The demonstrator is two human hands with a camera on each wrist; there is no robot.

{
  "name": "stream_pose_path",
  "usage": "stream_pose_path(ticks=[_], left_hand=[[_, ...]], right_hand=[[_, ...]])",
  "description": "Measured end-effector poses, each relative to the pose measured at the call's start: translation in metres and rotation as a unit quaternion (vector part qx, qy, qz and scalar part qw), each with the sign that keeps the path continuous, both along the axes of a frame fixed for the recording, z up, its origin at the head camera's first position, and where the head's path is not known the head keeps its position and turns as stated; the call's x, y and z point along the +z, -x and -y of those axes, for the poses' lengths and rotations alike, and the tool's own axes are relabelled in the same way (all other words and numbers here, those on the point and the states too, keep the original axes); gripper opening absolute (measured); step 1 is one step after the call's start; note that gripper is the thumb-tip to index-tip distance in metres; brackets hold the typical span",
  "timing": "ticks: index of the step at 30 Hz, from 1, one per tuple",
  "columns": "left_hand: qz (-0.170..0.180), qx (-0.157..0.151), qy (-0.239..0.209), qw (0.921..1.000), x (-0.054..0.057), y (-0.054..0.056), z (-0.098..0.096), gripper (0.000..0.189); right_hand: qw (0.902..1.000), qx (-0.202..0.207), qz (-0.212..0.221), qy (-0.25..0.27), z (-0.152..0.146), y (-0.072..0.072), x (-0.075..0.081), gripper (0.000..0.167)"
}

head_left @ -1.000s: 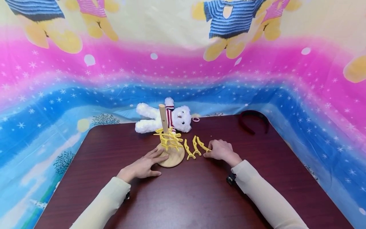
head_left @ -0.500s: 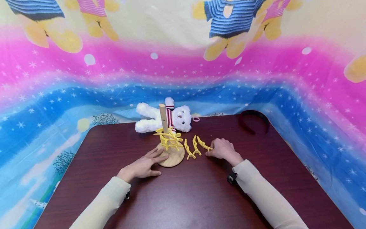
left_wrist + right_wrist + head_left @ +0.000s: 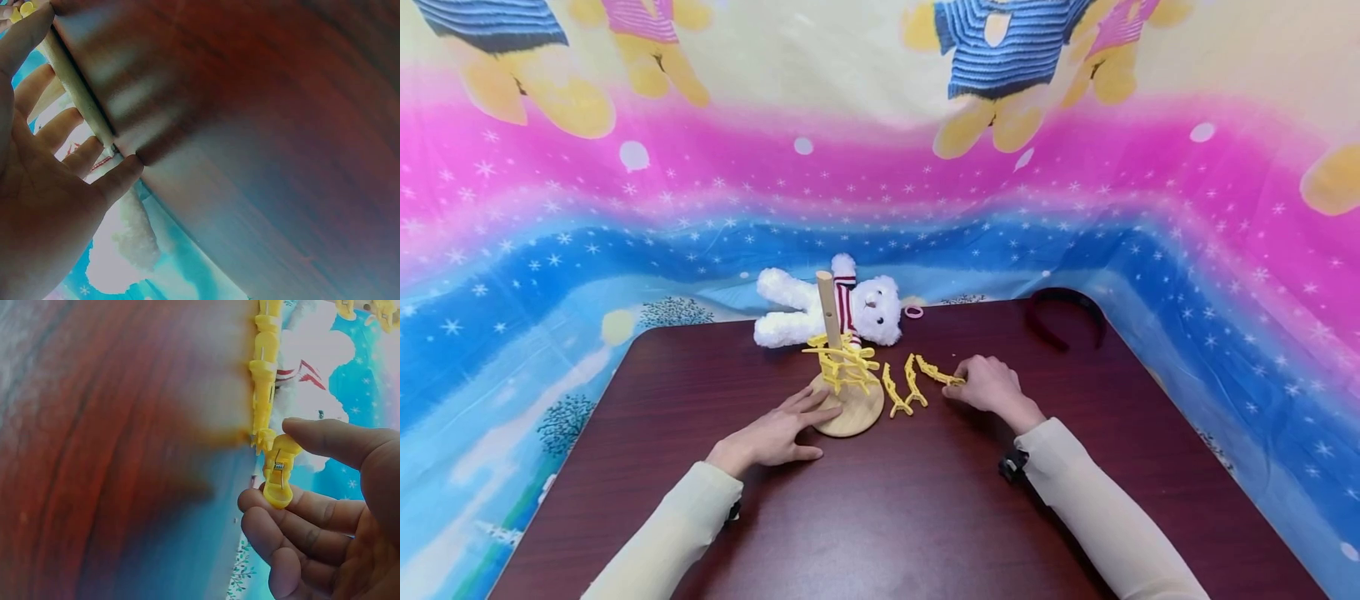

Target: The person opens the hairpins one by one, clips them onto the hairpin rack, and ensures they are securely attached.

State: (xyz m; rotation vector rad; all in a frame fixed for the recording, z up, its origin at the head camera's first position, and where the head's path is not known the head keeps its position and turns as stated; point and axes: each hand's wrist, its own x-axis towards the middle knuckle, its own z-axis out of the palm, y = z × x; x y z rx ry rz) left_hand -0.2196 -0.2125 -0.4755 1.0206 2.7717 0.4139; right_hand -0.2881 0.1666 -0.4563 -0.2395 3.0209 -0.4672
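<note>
My right hand [image 3: 992, 387] pinches the handle end of a yellow hair clip [image 3: 938, 372] between thumb and fingers. In the right wrist view the spring of this clip [image 3: 279, 467] shows between the thumb and fingertips. Two more yellow hair clips [image 3: 913, 383] lie side by side just left of it on the table. My left hand [image 3: 775, 435] rests with spread fingers on the round wooden base [image 3: 853, 421] of a stand. Several yellow clips [image 3: 850, 360] cluster around the lower part of its upright post [image 3: 827, 302]. In the left wrist view the fingers [image 3: 59, 128] reach the base's edge.
Behind the stand a white teddy bear [image 3: 876, 310] in a striped top lies on its side. A small pink ring [image 3: 913, 312] is beside its head. A dark red headband [image 3: 1037, 321] lies at the back right of the brown table [image 3: 880, 517]. A printed cloth [image 3: 880, 225] surrounds the table.
My right hand has shifted slightly right and away from me, and the pinched clip's handle end has swung with it, so the clip lies flatter across. The left hand stays in place.
</note>
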Motion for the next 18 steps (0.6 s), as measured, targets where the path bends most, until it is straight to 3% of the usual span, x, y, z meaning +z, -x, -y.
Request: stream_pose_path(ticks=[18], left_hand=[[0.010,0.004,-0.001,0.9999,0.000,-0.001,0.000,0.072]], right_hand=[[0.9951,0.038,-0.078,0.048,0.006,-0.010,0.036,0.038]])
